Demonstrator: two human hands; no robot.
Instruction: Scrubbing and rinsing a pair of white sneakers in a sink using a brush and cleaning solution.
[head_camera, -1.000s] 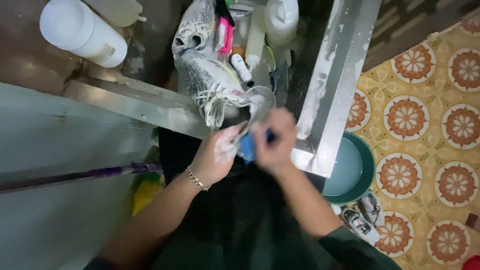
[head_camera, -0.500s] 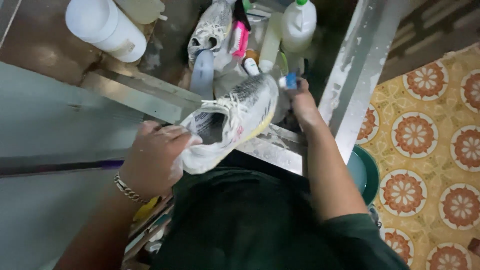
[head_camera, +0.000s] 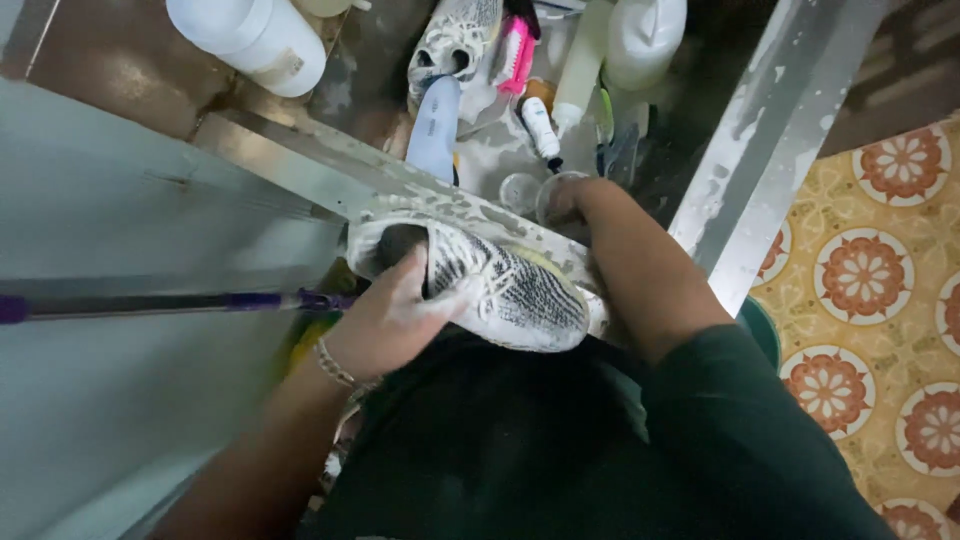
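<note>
Left hand (head_camera: 385, 322), a bracelet at its wrist, was clamped on the collar of a grey and white striped knit sneaker (head_camera: 490, 285), fingers tucked inside the opening and thumb pressed on the outside. That sneaker lay on its side across the wet, soapy metal sink rim (head_camera: 330, 165), toe pointing toward the right forearm, just in front of the person's dark green shirt. Right hand (head_camera: 570, 200) reached past the sneaker's toe down into the sink, at a small clear cup (head_camera: 520, 190); whether its fingers were closed could not be told.

Judging from the suds, the sneaker could have slipped off the slick rim, since only one hand held it. The reaching arm might also have knocked the crowded white bottles (head_camera: 640, 35), pink brush (head_camera: 515, 50) or second sneaker (head_camera: 450, 40) standing in the sink.
</note>
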